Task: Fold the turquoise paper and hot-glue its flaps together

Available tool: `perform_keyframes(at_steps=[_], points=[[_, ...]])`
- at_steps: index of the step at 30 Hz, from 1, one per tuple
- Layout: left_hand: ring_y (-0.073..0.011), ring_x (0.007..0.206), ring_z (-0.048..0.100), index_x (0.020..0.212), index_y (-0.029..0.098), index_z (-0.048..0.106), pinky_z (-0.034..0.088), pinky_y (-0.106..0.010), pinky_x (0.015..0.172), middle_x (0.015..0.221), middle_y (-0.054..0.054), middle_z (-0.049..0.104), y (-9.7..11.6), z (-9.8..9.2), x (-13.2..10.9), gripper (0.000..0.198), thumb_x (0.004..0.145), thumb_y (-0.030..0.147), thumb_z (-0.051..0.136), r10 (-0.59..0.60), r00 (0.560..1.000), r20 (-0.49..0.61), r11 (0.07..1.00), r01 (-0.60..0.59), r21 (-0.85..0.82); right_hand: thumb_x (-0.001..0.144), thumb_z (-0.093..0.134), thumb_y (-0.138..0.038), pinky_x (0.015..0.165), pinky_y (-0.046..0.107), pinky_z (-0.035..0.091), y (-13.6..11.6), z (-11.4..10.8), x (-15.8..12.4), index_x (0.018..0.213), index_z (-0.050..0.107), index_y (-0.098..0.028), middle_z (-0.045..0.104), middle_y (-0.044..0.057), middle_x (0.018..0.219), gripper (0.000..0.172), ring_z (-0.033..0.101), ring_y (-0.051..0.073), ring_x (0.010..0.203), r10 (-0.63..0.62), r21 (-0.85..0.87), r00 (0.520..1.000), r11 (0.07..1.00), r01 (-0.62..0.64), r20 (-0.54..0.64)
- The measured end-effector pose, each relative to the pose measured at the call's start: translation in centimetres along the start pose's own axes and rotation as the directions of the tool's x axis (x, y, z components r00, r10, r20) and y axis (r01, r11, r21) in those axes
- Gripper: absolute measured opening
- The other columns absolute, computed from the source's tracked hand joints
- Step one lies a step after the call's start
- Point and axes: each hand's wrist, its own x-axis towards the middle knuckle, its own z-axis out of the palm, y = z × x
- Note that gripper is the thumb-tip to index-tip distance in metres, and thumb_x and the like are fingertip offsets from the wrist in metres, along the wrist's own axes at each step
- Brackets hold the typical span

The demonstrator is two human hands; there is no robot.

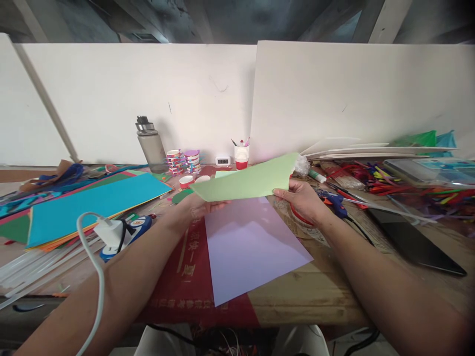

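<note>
"Green sheet (245, 180): where is it?"

"Right in front of you, raised and tilted between your two hands, over the far end of the lilac paper."

"And around it, biggest first?"

"White panels (363, 94) stand upright across the far side. Below you lies a red-and-brown printed covering (237, 314). To your left a blue sheet (104, 202) tops a stack of coloured paper, and the lilac paper (252, 252) lies flat before you. At your right you have a flat black device (411, 240); the bottle (151, 148) stands upright near the panels."

"The hands?"

"Your right hand (306, 198) grips the sheet's right end, thumb on the near face. Your left hand (196, 203) is under the left end, partly hidden; you can't tell from here whether it's closed on the paper."

"Anything smaller?"

"Beyond the sheet you have stacked cups (242, 159) holding pens, and just beside them, to the left, a small digital clock (223, 160)."
</note>
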Motion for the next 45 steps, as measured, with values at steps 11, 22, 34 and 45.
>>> perform_keyframes(at_steps=[11,22,34,45], points=[[-0.0256,0.088,0.069,0.103,0.017,0.069,0.056,-0.03,0.065,0.109,-0.012,0.07,-0.7,1.9,-0.3,0.043,0.062,0.023,0.078,0.127,0.99,0.062,0.991,-0.13,0.044,0.054,0.085,-0.039,0.067,0.031,0.048,0.7,-0.3,0.7,0.078,0.072,-0.02,0.071,0.002,0.085,0.033,0.059,0.016,0.073,0.089,0.229,0.982,0.972,-0.05,-0.166],[-0.0261,0.083,0.067,0.092,0.011,0.071,0.052,-0.036,0.071,0.091,-0.011,0.074,-1.5,0.3,0.7,0.034,0.062,0.027,0.078,0.246,0.965,0.091,0.968,-0.25,0.035,0.066,0.08,-0.035,0.08,0.033,0.048,0.4,-0.1,0.4,0.093,0.073,-0.024,0.073,0.001,0.094,0.03,0.063,0.018,0.086,-0.043,0.212,0.999,0.976,0.04,0.008],[-0.0229,0.083,0.067,0.091,0.021,0.073,0.054,-0.03,0.062,0.092,-0.006,0.074,-1.1,1.4,-0.3,0.033,0.059,0.025,0.079,0.232,0.97,0.07,0.971,-0.235,0.044,0.055,0.084,-0.035,0.071,0.032,0.048,0.7,-0.1,0.8,0.075,0.072,-0.02,0.069,0.0,0.073,0.028,0.058,0.014,0.068,0.012,0.228,0.991,0.973,0.018,-0.133],[-0.0282,0.092,0.069,0.098,0.017,0.071,0.055,-0.03,0.065,0.104,-0.011,0.072,-1.1,1.9,-0.7,0.044,0.056,0.018,0.081,0.154,0.974,0.163,0.988,-0.157,0.004,0.05,0.083,-0.03,0.059,0.029,0.04,0.2,0.3,0.9,0.068,0.068,-0.019,0.066,-0.002,0.068,0.026,0.048,0.012,0.058,0.053,0.261,0.961,0.965,0.02,-0.27]])
